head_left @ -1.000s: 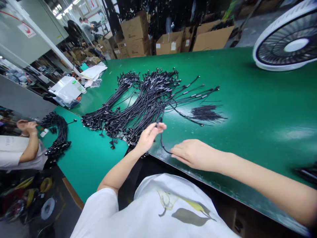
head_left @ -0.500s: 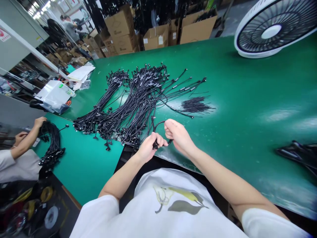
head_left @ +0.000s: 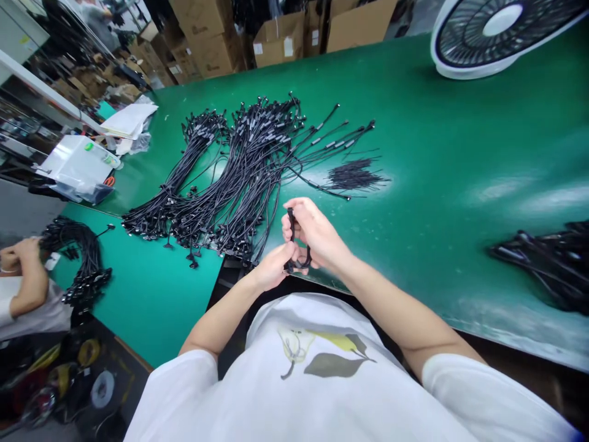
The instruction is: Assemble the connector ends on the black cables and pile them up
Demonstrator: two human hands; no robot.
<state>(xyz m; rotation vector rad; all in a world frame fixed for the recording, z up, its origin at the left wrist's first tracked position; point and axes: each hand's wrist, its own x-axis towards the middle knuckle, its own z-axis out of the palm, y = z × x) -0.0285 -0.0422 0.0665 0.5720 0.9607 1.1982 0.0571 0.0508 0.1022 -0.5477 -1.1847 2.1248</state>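
Observation:
A black cable (head_left: 292, 226) is bent into a small loop between my two hands, close in front of my shirt at the table's edge. My left hand (head_left: 274, 265) pinches its lower end. Curled around the upper part of the loop, my right hand (head_left: 311, 232) grips it from the right. Beyond my hands lies a big heap of black cables (head_left: 248, 166) with connectors at both ends. Right of that heap is a small pile of thin black ties (head_left: 356, 175).
A white fan (head_left: 483, 37) stands at the back right. Looped black cables (head_left: 547, 264) lie at the right edge. On the left, a co-worker's hands (head_left: 23, 252) are beside another cable bundle (head_left: 87, 258). A white box (head_left: 76, 162) and papers (head_left: 131, 120) sit farther back.
My right hand has moved left and closed in on my left hand, and the cable is now folded into a tighter loop. The whole view has shifted slightly.

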